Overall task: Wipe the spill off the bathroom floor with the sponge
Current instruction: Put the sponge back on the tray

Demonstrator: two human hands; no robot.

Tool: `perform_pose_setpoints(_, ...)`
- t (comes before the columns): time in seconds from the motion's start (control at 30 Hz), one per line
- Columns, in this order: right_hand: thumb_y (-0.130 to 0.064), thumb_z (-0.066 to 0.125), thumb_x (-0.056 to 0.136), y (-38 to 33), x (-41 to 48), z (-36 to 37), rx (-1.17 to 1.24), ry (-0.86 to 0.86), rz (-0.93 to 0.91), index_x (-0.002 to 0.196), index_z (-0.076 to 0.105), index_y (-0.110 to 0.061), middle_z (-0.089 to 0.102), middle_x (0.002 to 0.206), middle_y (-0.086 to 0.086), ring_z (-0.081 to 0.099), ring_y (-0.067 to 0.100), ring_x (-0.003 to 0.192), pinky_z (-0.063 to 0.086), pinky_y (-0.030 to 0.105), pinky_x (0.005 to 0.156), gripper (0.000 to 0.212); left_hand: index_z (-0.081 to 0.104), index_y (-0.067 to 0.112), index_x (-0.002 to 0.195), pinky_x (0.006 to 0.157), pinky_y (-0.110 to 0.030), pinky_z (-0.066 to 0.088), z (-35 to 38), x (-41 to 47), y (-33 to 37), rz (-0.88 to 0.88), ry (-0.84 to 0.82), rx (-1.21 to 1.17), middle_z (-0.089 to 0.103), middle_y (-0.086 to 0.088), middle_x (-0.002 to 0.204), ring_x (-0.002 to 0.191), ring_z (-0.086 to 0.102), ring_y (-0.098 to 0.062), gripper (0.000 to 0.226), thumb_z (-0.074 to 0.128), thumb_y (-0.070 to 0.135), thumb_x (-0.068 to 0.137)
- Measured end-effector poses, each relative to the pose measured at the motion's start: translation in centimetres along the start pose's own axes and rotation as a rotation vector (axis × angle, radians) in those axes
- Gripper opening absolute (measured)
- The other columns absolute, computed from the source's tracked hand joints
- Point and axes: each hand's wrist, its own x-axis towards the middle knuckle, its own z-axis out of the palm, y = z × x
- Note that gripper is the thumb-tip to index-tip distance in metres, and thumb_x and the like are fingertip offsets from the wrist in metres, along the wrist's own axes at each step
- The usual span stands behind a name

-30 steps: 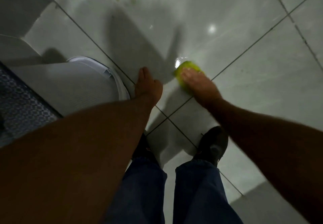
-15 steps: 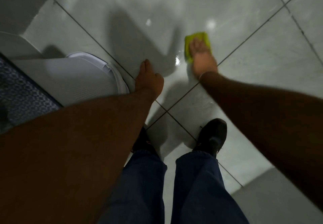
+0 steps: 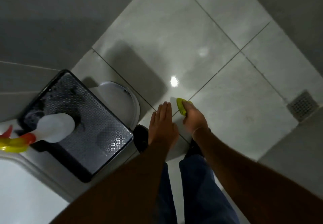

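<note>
My right hand (image 3: 194, 117) grips a yellow-green sponge (image 3: 181, 107), whose end sticks out past my fingers above the pale tiled floor (image 3: 174, 36). Whether the sponge touches the tiles I cannot tell. My left hand (image 3: 161, 124) hovers beside it, flat, fingers together and holding nothing. The floor ahead is glossy with a bright light reflection (image 3: 174, 81); no distinct puddle shows.
A dark patterned tray (image 3: 97, 136) sits on the left, a white spray bottle (image 3: 54, 127) with a red and yellow head lying on it. A white rounded base (image 3: 122, 97) stands beyond the tray. A floor drain (image 3: 303, 105) lies at the right. Grey walls border the floor.
The view has risen and pulled back. My right hand drew the sponge back toward my feet and lifted it, and my left hand came off the floor.
</note>
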Motion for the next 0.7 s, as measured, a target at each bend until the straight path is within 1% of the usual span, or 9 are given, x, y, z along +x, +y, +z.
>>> perform_pose_setpoints(0.1, 0.007, 0.046, 0.087, -2.6, -2.9, -2.8, 0.112, 0.068, -0.022, 0.147, 0.041, -0.036, 0.049, 0.151, -0.011, 0.055, 0.021, 0.132, 0.04, 0.031, 0.116, 0.074, 0.003, 0.018, 0.166, 0.132, -0.041, 0.007, -3.2, -2.8, 1.8, -0.035, 0.117, -0.031, 0.001, 0.0, 0.175, 0.162, -0.001, -0.016, 0.08, 0.041, 0.026, 0.096)
perform_pose_setpoints(0.2, 0.003, 0.05, 0.09, -5.6, -5.1, -4.4, 0.157, 0.082, -0.046, 0.146, 0.042, -0.041, 0.056, 0.146, -0.011, 0.058, 0.017, 0.13, 0.041, 0.031, 0.116, 0.071, 0.005, 0.019, 0.165, 0.131, -0.043, 0.007, -6.4, -5.2, 2.3, -0.059, 0.243, -0.026, 0.002, 0.001, 0.175, 0.162, 0.0, -0.017, 0.085, 0.043, 0.023, 0.09)
perform_pose_setpoints(0.27, -0.001, 0.052, 0.091, -8.1, -6.9, -4.6, 0.14, 0.075, -0.111, 0.146, 0.044, -0.041, 0.06, 0.142, -0.009, 0.06, 0.017, 0.127, 0.043, 0.028, 0.114, 0.069, 0.003, 0.02, 0.166, 0.131, -0.045, 0.004, -8.6, -7.0, 1.4, -0.094, 0.309, -0.011, -0.001, 0.001, 0.175, 0.162, -0.002, -0.018, 0.087, 0.044, 0.024, 0.089)
perform_pose_setpoints(0.33, -0.004, 0.055, 0.091, -11.2, -9.0, -4.3, 0.116, 0.04, -0.201, 0.146, 0.046, -0.038, 0.062, 0.14, -0.004, 0.062, 0.018, 0.124, 0.045, 0.026, 0.11, 0.065, 0.0, 0.021, 0.166, 0.13, -0.047, 0.002, -10.5, -9.3, -0.3, -0.173, 0.373, -0.044, -0.003, 0.001, 0.175, 0.162, -0.003, -0.017, 0.089, 0.042, 0.027, 0.087)
perform_pose_setpoints(0.37, -0.005, 0.056, 0.091, -12.5, -10.0, -4.0, 0.106, 0.01, -0.258, 0.146, 0.047, -0.037, 0.062, 0.14, -0.003, 0.062, 0.018, 0.124, 0.047, 0.028, 0.11, 0.064, -0.002, 0.022, 0.166, 0.13, -0.047, 0.001, -11.1, -10.5, -1.2, -0.221, 0.408, -0.077, -0.004, 0.002, 0.175, 0.162, -0.004, -0.016, 0.091, 0.041, 0.029, 0.086)
perform_pose_setpoints(0.47, -0.001, 0.056, 0.09, -17.0, -12.0, -2.1, 0.083, -0.108, -0.466, 0.147, 0.048, -0.032, 0.052, 0.151, -0.007, 0.053, 0.013, 0.135, 0.044, 0.032, 0.116, 0.066, -0.005, 0.024, 0.166, 0.131, -0.047, 0.001, -12.2, -14.2, -4.9, -0.336, 0.491, -0.133, -0.006, 0.005, 0.174, 0.161, -0.005, -0.012, 0.094, 0.041, 0.032, 0.084)
perform_pose_setpoints(0.53, -0.001, 0.057, 0.09, -19.7, -12.3, 0.0, 0.013, -0.156, -0.585, 0.145, 0.051, -0.028, 0.049, 0.153, -0.007, 0.05, 0.013, 0.138, 0.042, 0.03, 0.117, 0.063, -0.006, 0.025, 0.166, 0.132, -0.046, 0.0, -12.3, -16.0, -7.2, -0.397, 0.513, -0.135, -0.007, 0.007, 0.174, 0.161, -0.006, -0.011, 0.094, 0.04, 0.034, 0.084)
perform_pose_setpoints(0.6, -0.005, 0.059, 0.091, -22.0, -11.9, 2.3, -0.038, -0.183, -0.67, 0.143, 0.055, -0.026, 0.049, 0.152, -0.005, 0.05, 0.015, 0.137, 0.041, 0.025, 0.115, 0.056, -0.005, 0.024, 0.166, 0.132, -0.046, 0.002, -12.3, -16.9, -9.4, -0.465, 0.524, -0.135, -0.003, 0.006, 0.174, 0.161, -0.004, -0.011, 0.092, 0.037, 0.036, 0.085)
perform_pose_setpoints(0.7, -0.008, 0.062, 0.089, -23.7, -10.5, 5.6, -0.13, -0.262, -0.732, 0.142, 0.056, -0.019, 0.048, 0.153, 0.003, 0.042, 0.02, 0.143, 0.037, 0.027, 0.118, 0.055, 0.0, 0.02, 0.166, 0.131, -0.05, 0.007, -12.0, -17.1, -11.4, -0.554, 0.543, -0.172, 0.004, 0.001, 0.175, 0.162, 0.003, -0.015, 0.086, 0.03, 0.037, 0.088)
